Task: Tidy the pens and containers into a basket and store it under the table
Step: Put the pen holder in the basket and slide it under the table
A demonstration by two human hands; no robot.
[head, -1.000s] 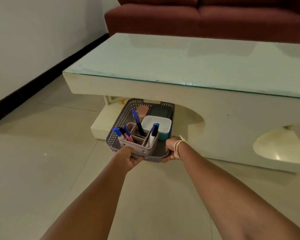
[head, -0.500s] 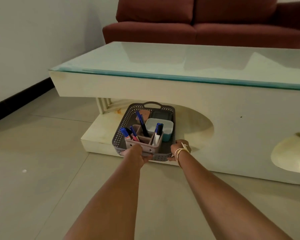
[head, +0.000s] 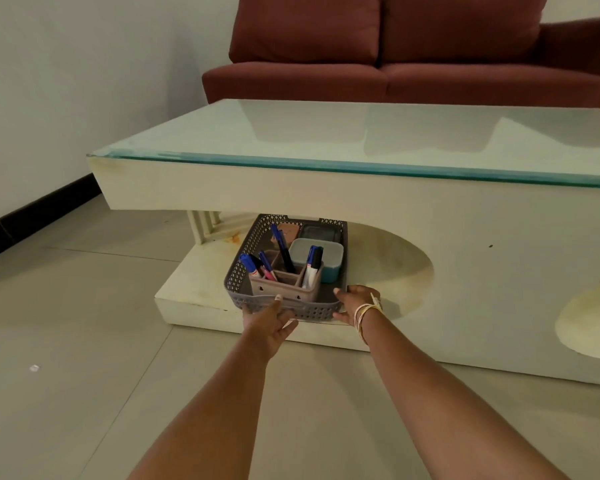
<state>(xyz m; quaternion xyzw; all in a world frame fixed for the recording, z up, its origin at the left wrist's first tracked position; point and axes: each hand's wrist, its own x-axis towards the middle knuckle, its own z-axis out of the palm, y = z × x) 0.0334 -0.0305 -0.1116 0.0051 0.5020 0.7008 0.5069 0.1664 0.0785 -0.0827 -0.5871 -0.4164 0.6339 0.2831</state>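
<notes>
A grey perforated basket point(head: 237, 276) sits on the table's low base slab point(head: 194, 289), partly beneath the glass-topped table point(head: 361, 136). Inside it stands a pink pen holder point(head: 286, 289) with several pens point(head: 282, 249). Behind the holder are a light-blue lidded container point(head: 317, 254) and a dark container point(head: 318, 232). My left hand point(head: 267, 322) grips the basket's near wall, thumb on its front. My right hand point(head: 355, 303) grips the near right corner.
A dark red sofa point(head: 378, 74) stands behind the table. A white wall with a black skirting runs along the left. Pale floor tiles lie in front of the base, with a small white scrap point(head: 34, 367) at the left. The table's side has arched cut-outs point(head: 395, 258).
Both hands have pushed the basket further in, from the base's front edge to under the tabletop. My view has dropped lower and closer to the floor.
</notes>
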